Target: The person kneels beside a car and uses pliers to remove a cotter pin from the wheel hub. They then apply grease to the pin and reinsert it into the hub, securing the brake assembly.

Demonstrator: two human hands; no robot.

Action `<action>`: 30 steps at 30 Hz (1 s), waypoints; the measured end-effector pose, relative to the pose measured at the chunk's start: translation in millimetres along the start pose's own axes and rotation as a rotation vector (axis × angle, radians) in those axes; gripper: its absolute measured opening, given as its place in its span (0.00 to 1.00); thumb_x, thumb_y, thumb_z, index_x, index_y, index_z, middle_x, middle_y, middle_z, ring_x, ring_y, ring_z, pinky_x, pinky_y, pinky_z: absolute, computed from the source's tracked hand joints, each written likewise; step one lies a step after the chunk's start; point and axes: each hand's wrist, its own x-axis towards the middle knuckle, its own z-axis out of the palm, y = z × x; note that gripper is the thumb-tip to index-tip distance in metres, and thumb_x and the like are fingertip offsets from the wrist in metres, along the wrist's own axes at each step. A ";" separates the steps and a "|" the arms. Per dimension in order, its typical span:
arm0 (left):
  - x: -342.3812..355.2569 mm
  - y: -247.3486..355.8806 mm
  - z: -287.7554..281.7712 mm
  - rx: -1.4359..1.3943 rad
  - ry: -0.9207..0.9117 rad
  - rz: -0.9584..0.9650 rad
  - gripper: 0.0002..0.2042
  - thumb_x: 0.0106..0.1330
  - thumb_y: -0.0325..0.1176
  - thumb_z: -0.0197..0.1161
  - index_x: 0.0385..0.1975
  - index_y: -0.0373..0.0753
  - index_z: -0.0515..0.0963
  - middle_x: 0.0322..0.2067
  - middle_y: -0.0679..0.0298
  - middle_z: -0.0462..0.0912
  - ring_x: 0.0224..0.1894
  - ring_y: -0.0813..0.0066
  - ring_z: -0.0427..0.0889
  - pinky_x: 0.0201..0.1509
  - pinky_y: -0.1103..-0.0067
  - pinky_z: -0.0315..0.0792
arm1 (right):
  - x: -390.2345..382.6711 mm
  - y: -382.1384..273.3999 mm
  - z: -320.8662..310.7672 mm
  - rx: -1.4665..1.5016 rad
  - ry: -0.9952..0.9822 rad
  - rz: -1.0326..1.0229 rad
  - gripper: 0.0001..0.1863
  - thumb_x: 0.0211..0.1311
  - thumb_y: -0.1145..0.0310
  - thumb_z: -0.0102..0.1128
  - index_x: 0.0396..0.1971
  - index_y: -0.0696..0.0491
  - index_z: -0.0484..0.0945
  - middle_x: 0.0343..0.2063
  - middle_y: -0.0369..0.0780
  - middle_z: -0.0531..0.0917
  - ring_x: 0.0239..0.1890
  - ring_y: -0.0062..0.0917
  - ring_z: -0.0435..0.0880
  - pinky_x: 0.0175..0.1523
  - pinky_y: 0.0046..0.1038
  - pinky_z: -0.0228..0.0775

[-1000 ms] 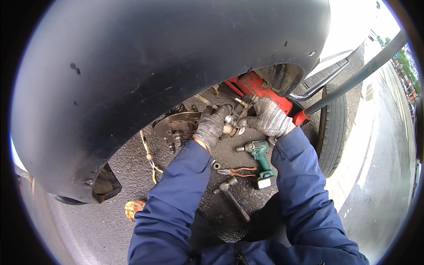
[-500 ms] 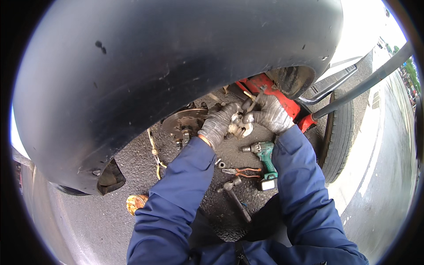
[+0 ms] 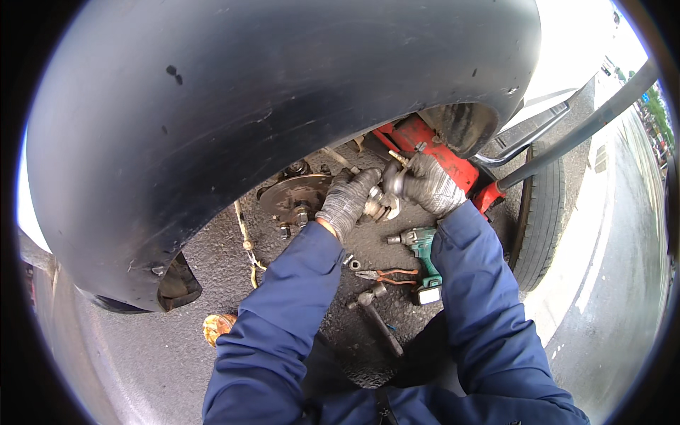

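Metal car part sits between the two gloved hands, just right of the brake disc and over the rough ground. The left hand curls around its left side in a narrow grip. The right hand has bent fingers beside its upper right, a brass-coloured fitting poking out near them; I cannot tell what that grip encloses. Behind the right hand is a red jack. Nearer the person lie a green power tool, red-handled pliers, a small metal ring and a hammer. A worn tyre stands farther right, and a dark fender arches over the work
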 end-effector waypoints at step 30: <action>3.0 0.8 -8.9 0.184 -0.081 0.027 0.09 0.65 0.36 0.63 0.38 0.37 0.78 0.28 0.63 0.81 0.25 0.75 0.81 0.21 0.79 0.74 | -23.6 0.9 12.1 0.022 0.010 -0.211 0.17 0.61 0.63 0.65 0.36 0.65 0.79 0.21 0.38 0.82 0.27 0.24 0.81 0.33 0.29 0.74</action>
